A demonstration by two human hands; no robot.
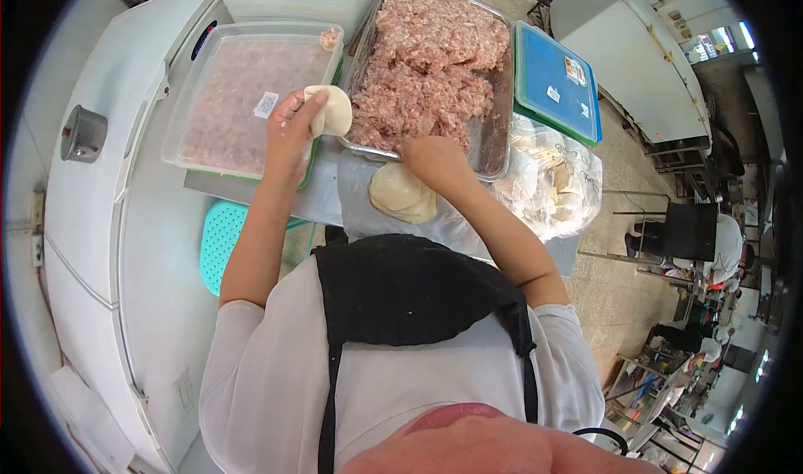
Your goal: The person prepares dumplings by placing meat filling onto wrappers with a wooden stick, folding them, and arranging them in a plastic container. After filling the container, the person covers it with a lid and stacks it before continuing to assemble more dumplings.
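Note:
My left hand [289,133] pinches a round dough wrapper [336,113] upright, over the right edge of a clear-lidded plastic box. At the near edge of a metal tray [500,158] heaped with ground meat [435,52], my right hand [437,163] is closed, its fingers curled against the meat. What they grip, if anything, is hidden. Just below that hand, a stack of pale round wrappers [401,194] lies on a plastic sheet [355,194].
A small lump of meat [329,38] sits on the clear lid [242,64]. Right of the tray are a blue-lidded box [552,77] and a plastic bag of wrappers [560,181]. A turquoise stool [222,240] stands below left. People work in the background at right.

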